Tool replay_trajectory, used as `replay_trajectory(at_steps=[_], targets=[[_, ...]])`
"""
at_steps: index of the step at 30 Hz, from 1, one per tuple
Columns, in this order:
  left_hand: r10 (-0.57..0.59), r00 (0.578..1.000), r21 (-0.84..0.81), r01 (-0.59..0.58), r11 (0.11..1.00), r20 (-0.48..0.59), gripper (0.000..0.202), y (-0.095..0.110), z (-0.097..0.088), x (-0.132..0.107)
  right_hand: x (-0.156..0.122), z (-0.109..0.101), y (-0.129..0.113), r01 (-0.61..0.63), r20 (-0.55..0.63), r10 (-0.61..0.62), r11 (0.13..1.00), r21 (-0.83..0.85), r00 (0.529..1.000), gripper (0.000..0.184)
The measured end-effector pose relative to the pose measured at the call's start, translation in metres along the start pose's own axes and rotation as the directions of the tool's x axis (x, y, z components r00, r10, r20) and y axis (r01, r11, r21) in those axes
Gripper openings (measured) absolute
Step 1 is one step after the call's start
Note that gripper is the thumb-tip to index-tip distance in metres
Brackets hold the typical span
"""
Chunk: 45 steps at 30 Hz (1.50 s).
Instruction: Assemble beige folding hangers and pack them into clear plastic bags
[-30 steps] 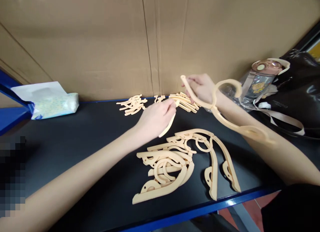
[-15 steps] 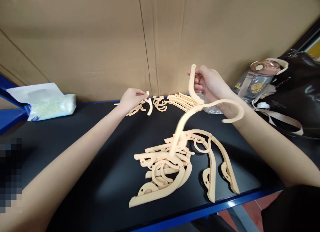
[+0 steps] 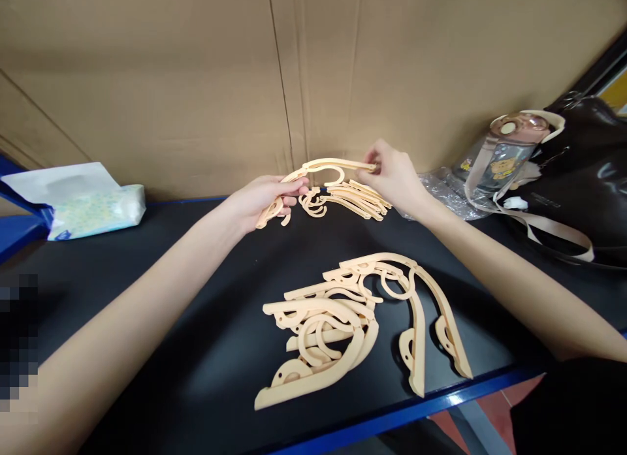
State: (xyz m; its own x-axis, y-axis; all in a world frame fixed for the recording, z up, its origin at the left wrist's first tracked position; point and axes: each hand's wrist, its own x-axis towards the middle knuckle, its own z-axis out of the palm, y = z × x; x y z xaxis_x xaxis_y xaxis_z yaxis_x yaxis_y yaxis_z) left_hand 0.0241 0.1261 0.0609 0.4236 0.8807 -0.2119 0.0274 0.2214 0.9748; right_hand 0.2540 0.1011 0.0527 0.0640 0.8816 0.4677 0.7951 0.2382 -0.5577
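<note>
A beige folding hanger [image 3: 337,161] is held up between my two hands near the back of the table. My left hand [image 3: 255,197] is closed around one arm of it, with that arm's end showing below the fingers. The fingertips of my right hand [image 3: 394,177] pinch the tip of the other arm; whether they hold a smaller part too is hidden. The hanger's hook hangs between the hands. Behind and below lie loose hooks [image 3: 316,210] and a stack of straight hanger arms [image 3: 360,199]. Nearer me is a pile of joined hangers [image 3: 323,376], several overlapping.
A pack of tissues [image 3: 98,210] stands at the left on the black table [image 3: 206,357]. At the right are crumpled clear plastic [image 3: 453,194], a strapped drinking bottle [image 3: 512,155] and a dark bag [image 3: 588,187]. Cardboard [image 3: 196,83] rises behind the table.
The hanger has swung up and back from above the pile and now spans both hands. My left hand has turned and taken hold of one arm; my right hand has shifted to the other arm's tip.
</note>
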Motion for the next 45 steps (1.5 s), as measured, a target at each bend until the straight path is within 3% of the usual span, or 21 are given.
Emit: replay_trajectory(at_steps=[2,3,6,8,11,13,14,16,18,21,24,29,36,40,45], targets=[[0.015,1.000,0.004,-0.015,1.000,-0.009,0.008,-0.001,0.005,-0.002,-0.007,0.003,-0.004,0.181,0.060,-0.171,0.908,-0.377,0.983,0.008],[0.017,1.000,0.006,-0.017,1.000,-0.006,0.007,-0.002,0.006,-0.003,-0.010,0.004,-0.007,0.241,0.103,-0.219,0.843,-0.480,0.970,0.011],[0.019,1.000,0.012,-0.019,1.000,0.011,0.006,-0.002,0.005,-0.003,-0.015,0.005,-0.014,0.306,0.187,-0.243,0.775,-0.552,0.952,0.024],[0.032,0.999,0.001,-0.032,0.999,0.002,0.008,-0.002,0.003,-0.001,-0.015,0.003,-0.017,0.296,0.207,-0.223,0.837,-0.460,0.953,0.022],[0.068,0.997,-0.047,-0.069,0.996,-0.036,0.010,-0.004,0.006,0.002,-0.017,0.001,-0.019,0.192,0.285,-0.167,0.979,-0.062,0.944,0.017],[0.080,0.996,-0.093,-0.083,0.992,-0.043,0.020,-0.004,0.012,0.001,-0.020,0.002,-0.022,0.077,0.352,-0.135,0.982,0.174,0.926,0.022],[0.076,0.996,-0.126,-0.080,0.989,-0.035,0.026,-0.003,0.016,0.000,-0.022,0.002,-0.024,0.044,0.370,-0.120,0.977,0.208,0.921,0.024],[0.049,0.999,-0.194,-0.052,0.980,-0.017,0.036,-0.001,0.022,-0.003,-0.024,0.003,-0.026,0.079,0.344,-0.117,0.989,0.123,0.932,0.021],[0.022,1.000,-0.234,-0.022,0.972,-0.003,0.040,0.002,0.024,-0.007,-0.023,0.002,-0.025,0.157,0.252,-0.129,0.983,-0.094,0.959,0.015],[-0.002,0.997,-0.210,0.020,0.977,0.083,0.036,0.001,0.022,-0.008,-0.017,-0.003,-0.020,0.233,0.137,-0.197,0.912,-0.336,0.971,0.017],[-0.051,0.978,-0.159,0.084,0.984,0.202,0.035,-0.003,0.019,-0.007,-0.014,-0.005,-0.017,0.362,0.193,-0.308,0.844,-0.397,0.931,0.025],[-0.055,0.978,-0.136,0.084,0.987,0.203,0.036,-0.003,0.019,-0.008,-0.021,-0.003,-0.022,0.479,0.300,-0.373,0.679,-0.556,0.878,0.025],[-0.067,0.988,-0.076,0.078,0.994,0.137,0.033,-0.002,0.033,-0.011,-0.018,0.006,-0.024,0.349,0.378,-0.180,0.824,-0.446,0.908,0.021],[-0.088,0.984,0.043,0.083,0.996,0.156,0.033,-0.006,0.035,-0.014,0.011,0.003,0.004,0.226,0.368,-0.076,0.895,-0.383,0.927,0.037],[0.006,0.988,0.105,-0.023,0.994,0.156,0.032,-0.007,0.029,-0.012,0.034,0.016,0.045,0.096,0.252,0.015,0.901,-0.422,0.968,0.033]])
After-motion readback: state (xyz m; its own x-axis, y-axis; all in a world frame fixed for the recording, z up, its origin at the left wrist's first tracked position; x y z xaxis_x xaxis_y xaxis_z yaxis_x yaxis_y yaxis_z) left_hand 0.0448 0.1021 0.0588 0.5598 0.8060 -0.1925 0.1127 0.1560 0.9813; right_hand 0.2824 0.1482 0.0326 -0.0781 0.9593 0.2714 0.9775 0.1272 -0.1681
